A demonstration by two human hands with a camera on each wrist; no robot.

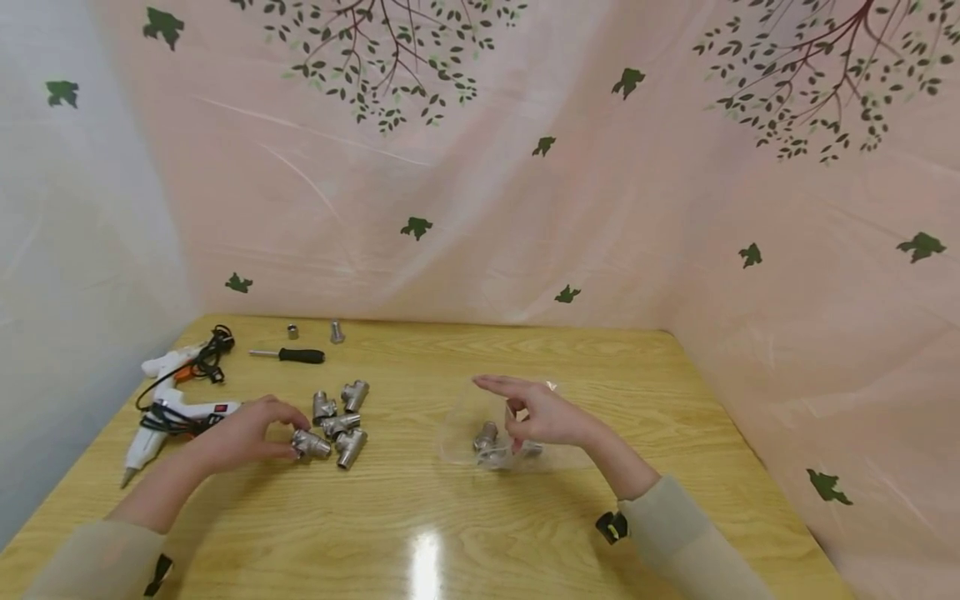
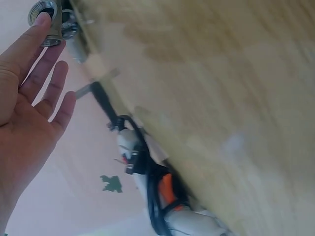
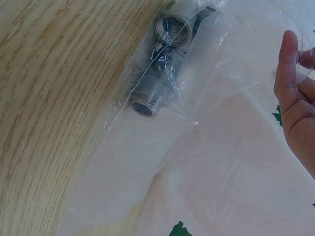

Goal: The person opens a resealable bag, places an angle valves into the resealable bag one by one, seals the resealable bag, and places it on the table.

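My left hand point(image 1: 243, 435) pinches a metal tee pipe fitting point(image 1: 312, 445) between thumb and fingers, at the near side of a cluster of similar tee fittings point(image 1: 350, 448). In the left wrist view the thumb lies at the threaded mouth of the held fitting point(image 2: 55, 30). Over on the right, my right hand point(image 1: 546, 414) holds up the edge of a clear plastic bag point(image 1: 457, 437), the film running between its fingers. Inside the bag lie metal fittings point(image 3: 150, 96), partly covered by the hand in the head view.
Two white glue guns point(image 1: 168, 412) with black cords lie left of my left hand. Behind the cluster are a screwdriver point(image 1: 302, 356), a small nut point(image 1: 292, 332) and a bolt point(image 1: 337, 332). A patterned cloth point(image 1: 480, 275) hangs behind the wooden table point(image 1: 360, 533).
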